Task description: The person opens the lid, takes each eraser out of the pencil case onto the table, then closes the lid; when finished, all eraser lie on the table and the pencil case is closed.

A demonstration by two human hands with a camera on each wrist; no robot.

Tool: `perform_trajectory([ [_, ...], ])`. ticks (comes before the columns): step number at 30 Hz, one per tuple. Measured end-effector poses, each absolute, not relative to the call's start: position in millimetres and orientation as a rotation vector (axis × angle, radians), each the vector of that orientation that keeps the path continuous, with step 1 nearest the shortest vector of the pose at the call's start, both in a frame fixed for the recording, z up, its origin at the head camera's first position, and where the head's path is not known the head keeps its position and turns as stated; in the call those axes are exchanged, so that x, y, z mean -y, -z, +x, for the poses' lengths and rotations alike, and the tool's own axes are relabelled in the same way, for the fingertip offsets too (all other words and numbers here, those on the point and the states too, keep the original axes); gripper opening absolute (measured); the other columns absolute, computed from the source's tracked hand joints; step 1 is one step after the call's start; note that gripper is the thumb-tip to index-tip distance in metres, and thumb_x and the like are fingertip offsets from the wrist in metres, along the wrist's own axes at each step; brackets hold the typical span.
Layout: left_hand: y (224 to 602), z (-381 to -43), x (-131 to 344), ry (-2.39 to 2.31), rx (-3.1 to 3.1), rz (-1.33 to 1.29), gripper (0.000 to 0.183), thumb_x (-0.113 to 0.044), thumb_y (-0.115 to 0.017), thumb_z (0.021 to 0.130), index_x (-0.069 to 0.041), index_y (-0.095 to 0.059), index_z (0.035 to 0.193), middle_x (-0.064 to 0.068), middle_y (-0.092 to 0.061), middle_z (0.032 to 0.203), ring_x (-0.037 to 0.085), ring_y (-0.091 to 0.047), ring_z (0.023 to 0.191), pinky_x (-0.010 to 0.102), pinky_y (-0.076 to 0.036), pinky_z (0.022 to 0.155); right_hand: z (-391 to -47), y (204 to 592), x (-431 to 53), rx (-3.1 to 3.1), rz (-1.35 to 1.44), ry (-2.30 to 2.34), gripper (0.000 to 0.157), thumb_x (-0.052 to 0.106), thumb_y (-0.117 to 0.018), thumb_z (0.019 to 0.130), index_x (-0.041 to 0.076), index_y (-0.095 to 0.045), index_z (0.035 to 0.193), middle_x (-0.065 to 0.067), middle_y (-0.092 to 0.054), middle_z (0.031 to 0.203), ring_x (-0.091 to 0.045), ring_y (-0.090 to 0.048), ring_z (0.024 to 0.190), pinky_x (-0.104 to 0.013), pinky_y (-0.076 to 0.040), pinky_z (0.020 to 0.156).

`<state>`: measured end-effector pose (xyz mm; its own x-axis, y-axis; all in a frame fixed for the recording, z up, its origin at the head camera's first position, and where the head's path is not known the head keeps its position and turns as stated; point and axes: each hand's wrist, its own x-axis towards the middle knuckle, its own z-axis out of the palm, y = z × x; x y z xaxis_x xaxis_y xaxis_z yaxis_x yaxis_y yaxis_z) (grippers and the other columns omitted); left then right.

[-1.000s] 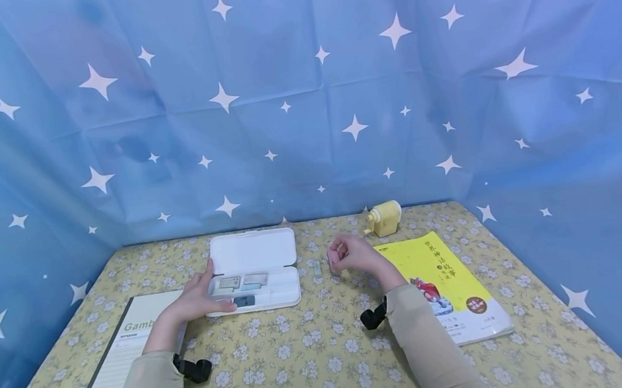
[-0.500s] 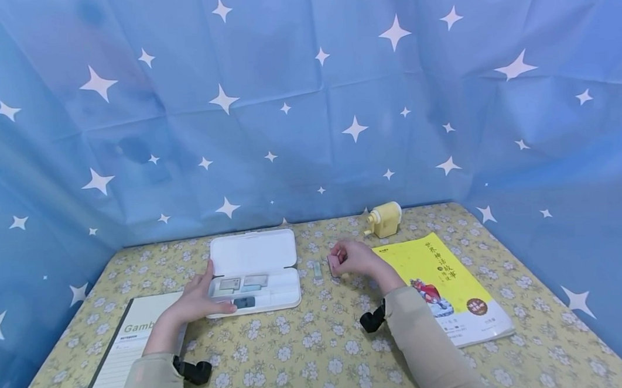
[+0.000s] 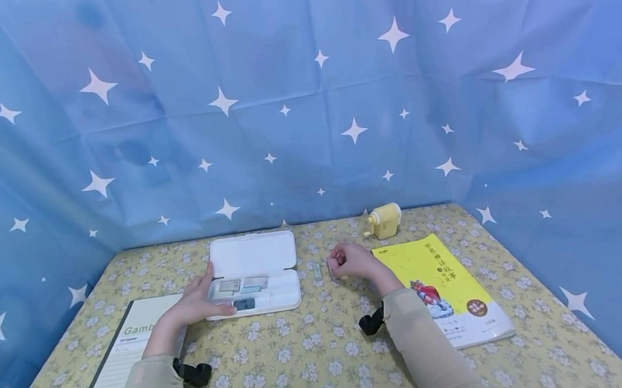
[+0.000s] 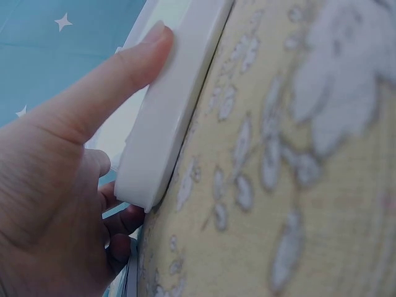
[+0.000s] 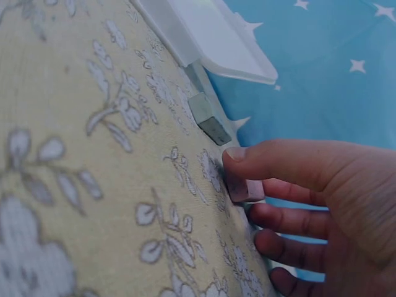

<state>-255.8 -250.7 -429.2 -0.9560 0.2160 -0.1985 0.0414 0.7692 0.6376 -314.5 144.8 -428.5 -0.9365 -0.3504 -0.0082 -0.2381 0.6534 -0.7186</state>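
An open white pencil case (image 3: 282,300) lies on the table, its lid folded back. My left hand (image 3: 194,300) grips its left end. In the left wrist view the thumb (image 4: 133,65) lies over the front wall, with the other fingers around the end. Inside are several small erasers, among them a dark one (image 3: 244,303) near the thumb. My right hand (image 3: 358,260) pinches a pink eraser (image 3: 333,265) between thumb and fingers, at the table surface; the fingers partly hide it. A pale green eraser (image 5: 209,117) lies between that hand and the case.
A yellow book (image 3: 426,270) lies under and beside the right forearm. Behind it stands a yellow crank pencil sharpener (image 3: 385,220). A notebook (image 3: 134,344) lies at left, partly under the left forearm. A blue star-patterned curtain (image 3: 307,129) hangs behind the flowered tablecloth (image 3: 288,359).
Almost nothing has moved. The right hand has shifted very slightly while still pinching the pink eraser; the left hand keeps its grip on the pencil case.
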Motion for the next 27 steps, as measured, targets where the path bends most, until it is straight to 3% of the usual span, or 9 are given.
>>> perform_trajectory([
  [14, 428, -255, 249, -0.969, -2.710, 0.223, 0.132, -0.051, -0.082, 0.072, -0.012, 0.015, 0.154, 0.038, 0.007, 0.151, 0.059, 0.006, 0.136, 0.076, -0.013, 0.100, -311, 429, -145, -2.742, -0.471, 1.117, 0.023, 0.013, -0.075, 0.081, 0.008, -0.063, 0.100, -0.004, -0.057, 0.080, -0.019, -0.051, 0.071, -0.034, -0.043, 0.064],
  [23, 430, -256, 250, -0.971, -2.709, 0.219, 0.131, -0.051, -0.081, 0.073, -0.012, 0.015, 0.154, 0.038, 0.007, 0.152, 0.059, 0.007, 0.136, 0.076, -0.012, 0.100, -312, 420, -148, -2.635, -0.421, 1.154, 0.043, 0.023, -0.074, 0.087, 0.005, -0.059, 0.124, -0.005, -0.061, 0.096, -0.019, -0.058, 0.083, -0.038, -0.048, 0.072],
  [27, 431, -256, 251, -0.953, -2.718, 0.225, 0.131, -0.052, -0.080, 0.073, -0.011, 0.016, 0.154, 0.039, 0.006, 0.151, 0.060, 0.005, 0.136, 0.076, -0.013, 0.100, -315, 408, -146, -2.636, -0.464, 1.113, 0.042, 0.025, -0.068, 0.092, 0.003, -0.057, 0.127, -0.006, -0.062, 0.098, -0.019, -0.059, 0.085, -0.038, -0.050, 0.073],
])
